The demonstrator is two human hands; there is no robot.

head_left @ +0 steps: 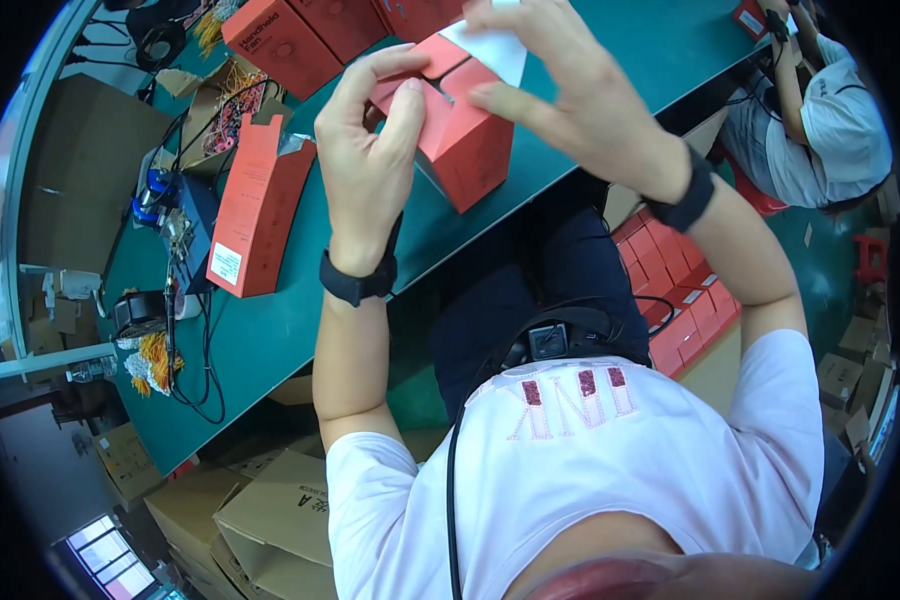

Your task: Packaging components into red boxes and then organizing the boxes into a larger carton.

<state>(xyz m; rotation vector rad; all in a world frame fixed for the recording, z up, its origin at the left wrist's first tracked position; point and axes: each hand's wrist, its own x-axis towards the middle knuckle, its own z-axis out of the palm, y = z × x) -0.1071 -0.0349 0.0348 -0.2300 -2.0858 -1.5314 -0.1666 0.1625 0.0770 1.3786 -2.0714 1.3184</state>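
Observation:
A red cardboard box (467,160) stands at the near edge of the green table, its top flaps partly folded in with a dark gap between them. My left hand (375,135) grips its upper left edge, with thumb and index finger curled on the flaps. A flap with a pale inner side (497,52) sticks up at the far right of the top. Over it is my right hand (595,110), fingers spread and somewhat blurred, the thumb at the box's top right edge. Left of my left hand lies another red box (260,210) with its end flaps open.
More red boxes (285,48) stand at the back of the green table (280,340). Tools, cables (208,350) and a carton of orange-red wires (232,115) crowd its left side. Packed red boxes (680,290) lie below at right. A co-worker (820,110) sits at far right.

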